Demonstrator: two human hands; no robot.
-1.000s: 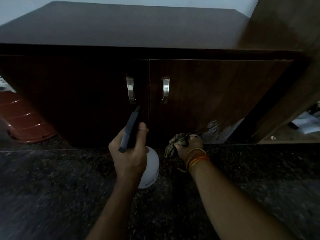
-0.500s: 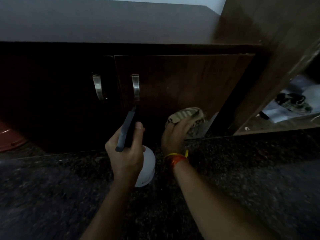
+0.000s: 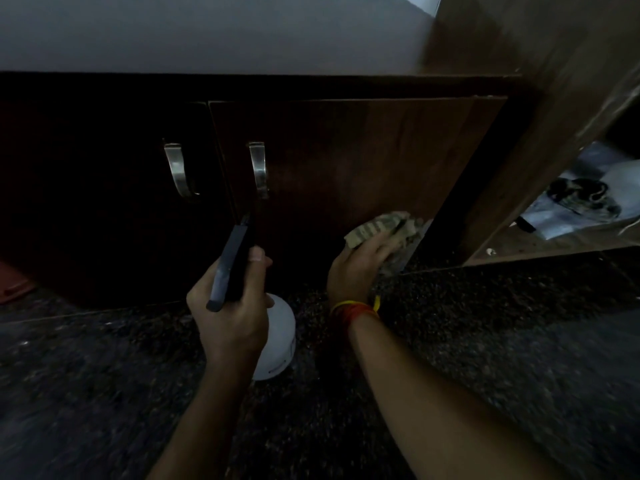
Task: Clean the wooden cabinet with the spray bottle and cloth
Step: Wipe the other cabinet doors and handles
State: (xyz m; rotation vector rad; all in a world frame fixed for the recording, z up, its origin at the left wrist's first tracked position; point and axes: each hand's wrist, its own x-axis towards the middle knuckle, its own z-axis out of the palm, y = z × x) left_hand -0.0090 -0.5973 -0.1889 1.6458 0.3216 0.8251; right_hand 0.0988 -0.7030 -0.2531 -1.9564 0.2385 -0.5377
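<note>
The wooden cabinet (image 3: 363, 161) is low and dark, standing on a speckled dark stone floor (image 3: 502, 358). Its front has two doors, each with a curved metal handle: the left handle (image 3: 178, 169) and the right handle (image 3: 259, 168) sit close together on either side of the centre seam. The right door catches more light than the left, which lies in deep shadow.

The left hand (image 3: 232, 306) grips the spray bottle (image 3: 277, 337), fingers curled round the neck below the dark trigger head (image 3: 230, 268), thumb raised beside it. The nozzle points toward the cabinet front, just below the right handle. The bottle's white body shows beneath the hand, over the floor; whether it rests on the floor or is held clear of it cannot be told from this angle.

The right hand (image 3: 360, 265) presses the cloth (image 3: 381, 226) against the lower right part of the right door, close to its bottom edge. The cloth is bunched, pale and patterned; the fingers spread over it and hold it to the wood. Coloured thread bands (image 3: 353, 308) circle the right wrist.

A pale streaked patch (image 3: 408, 251) shows at the door's lower right corner, just beside the cloth. To the right, a taller wooden panel (image 3: 540, 98) stands next to the cabinet, and behind it a low shelf (image 3: 554, 247) holds light-coloured items, too blurred to identify. A reddish object (image 3: 14, 289) lies at the far left edge on the floor.
</note>
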